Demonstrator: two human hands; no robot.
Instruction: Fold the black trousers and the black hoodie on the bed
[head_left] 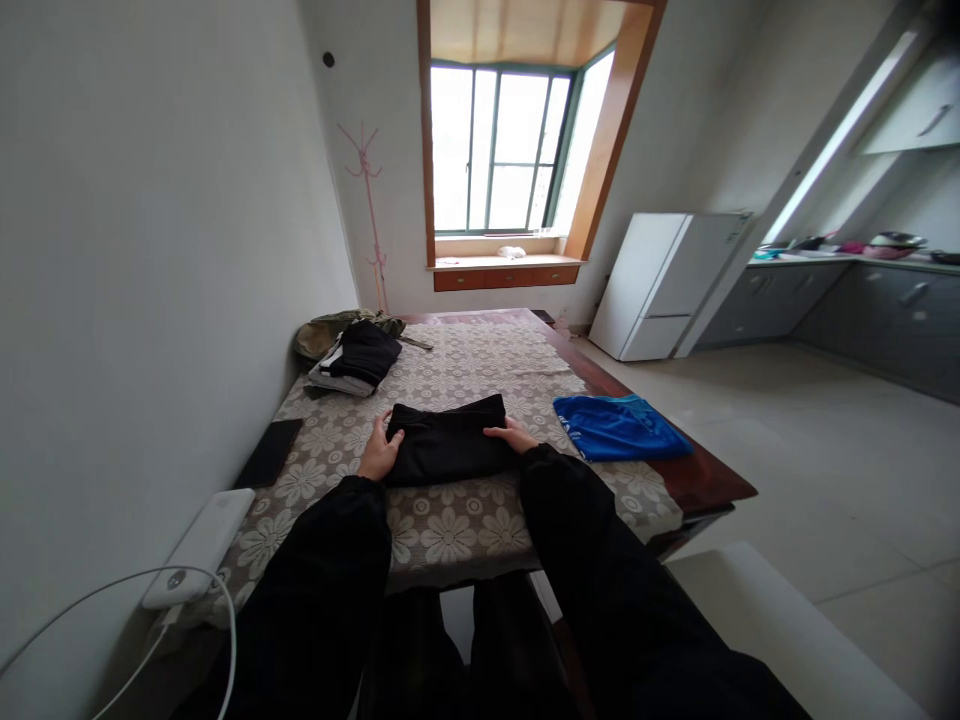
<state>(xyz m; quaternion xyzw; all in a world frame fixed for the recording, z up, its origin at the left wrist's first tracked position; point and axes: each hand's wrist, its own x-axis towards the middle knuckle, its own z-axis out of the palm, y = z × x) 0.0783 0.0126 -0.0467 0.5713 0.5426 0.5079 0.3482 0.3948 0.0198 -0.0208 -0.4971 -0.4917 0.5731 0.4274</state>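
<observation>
A folded black garment (450,445) lies on the patterned tablecloth (450,535) right in front of me. Its exact kind cannot be made out. My left hand (380,450) grips its left edge, thumb on top and the fingers hidden beneath or behind the cloth. At the opposite edge my right hand (514,436) holds it the same way, thumb over the fabric. To the right of it rests a folded blue garment (622,427), which neither hand touches.
At the back left, folded clothes (360,358) are piled beside an olive bag (322,335). Along the left wall lie a dark flat object (271,453) and a white power bank (201,545) with a white cable (234,640). A pale seat (780,620) stands at right.
</observation>
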